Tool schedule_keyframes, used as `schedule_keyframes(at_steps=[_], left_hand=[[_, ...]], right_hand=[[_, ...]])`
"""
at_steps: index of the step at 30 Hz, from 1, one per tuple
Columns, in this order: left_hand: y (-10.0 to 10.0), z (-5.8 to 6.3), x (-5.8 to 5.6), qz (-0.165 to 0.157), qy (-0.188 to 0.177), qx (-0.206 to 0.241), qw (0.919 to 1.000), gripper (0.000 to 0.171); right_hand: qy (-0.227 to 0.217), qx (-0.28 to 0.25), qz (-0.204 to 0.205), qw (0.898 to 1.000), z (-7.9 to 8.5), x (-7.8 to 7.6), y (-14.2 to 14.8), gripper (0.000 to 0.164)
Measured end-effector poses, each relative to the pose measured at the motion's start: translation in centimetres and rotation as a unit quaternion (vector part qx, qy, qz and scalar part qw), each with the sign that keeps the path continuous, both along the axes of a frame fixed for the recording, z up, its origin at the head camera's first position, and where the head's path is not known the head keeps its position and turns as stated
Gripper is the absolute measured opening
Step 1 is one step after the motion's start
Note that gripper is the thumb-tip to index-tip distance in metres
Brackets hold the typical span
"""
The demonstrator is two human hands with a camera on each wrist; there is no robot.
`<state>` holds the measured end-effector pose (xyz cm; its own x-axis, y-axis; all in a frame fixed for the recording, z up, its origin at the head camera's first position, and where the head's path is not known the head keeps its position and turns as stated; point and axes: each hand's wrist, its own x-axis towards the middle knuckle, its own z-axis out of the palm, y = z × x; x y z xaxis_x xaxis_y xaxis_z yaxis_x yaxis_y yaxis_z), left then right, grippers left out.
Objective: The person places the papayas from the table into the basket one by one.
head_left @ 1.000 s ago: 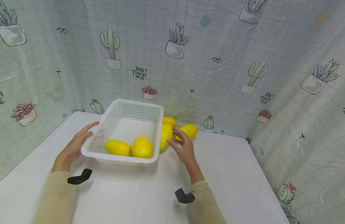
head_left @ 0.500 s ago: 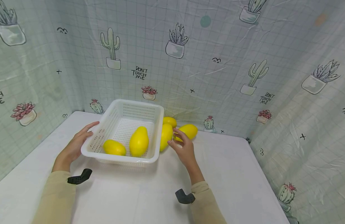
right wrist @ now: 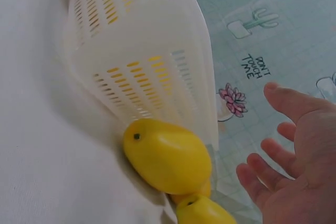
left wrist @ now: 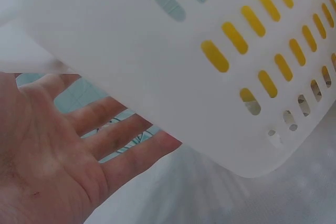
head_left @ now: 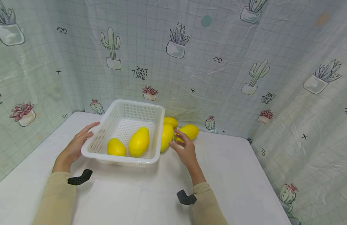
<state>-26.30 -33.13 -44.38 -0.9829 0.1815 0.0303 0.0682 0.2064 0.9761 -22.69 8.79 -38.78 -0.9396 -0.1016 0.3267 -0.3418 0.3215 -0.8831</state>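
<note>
A white slotted plastic basket sits at the left of the table. Inside lie two yellow mangoes, a rounder-looking one at front left and a longer one beside it. My left hand touches the basket's left side with extended fingers; the left wrist view shows its fingertips at the rim. My right hand hovers right of the basket with loosely bent fingers, holding nothing. Nearest to it are a mango against the basket's right wall and another mango partly behind the fingers.
One more mango lies behind those two, partly hidden. The white table ends at a hanging cloth printed with cacti. Black wrist mounts jut from both sleeves.
Inside the basket the mangoes have rolled: the right one now lies lengthwise, pointing away, and the left one has turned more end-on. Both hands and the basket stay nearly still.
</note>
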Motion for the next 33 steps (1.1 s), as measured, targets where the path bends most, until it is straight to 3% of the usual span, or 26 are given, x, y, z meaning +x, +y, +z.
schedule_keyframes(at_steps=[5, 12, 33], left_hand=[[0.0, 0.0, 0.0, -0.001, 0.0, 0.002, 1.0, 0.052], [-0.1, -0.1, -0.1, -0.005, 0.0, 0.008, 1.0, 0.052], [-0.2, -0.3, -0.3, -0.006, 0.004, 0.005, 1.0, 0.053]], right_hand=[[-0.001, 0.01, -0.001, 1.0, -0.3, -0.2, 0.1, 0.055], [-0.002, 0.007, -0.02, 1.0, -3.7, -2.6, 0.9, 0.057], [-0.009, 0.036, -0.082, 0.996, -5.0, -3.3, 1.9, 0.054]])
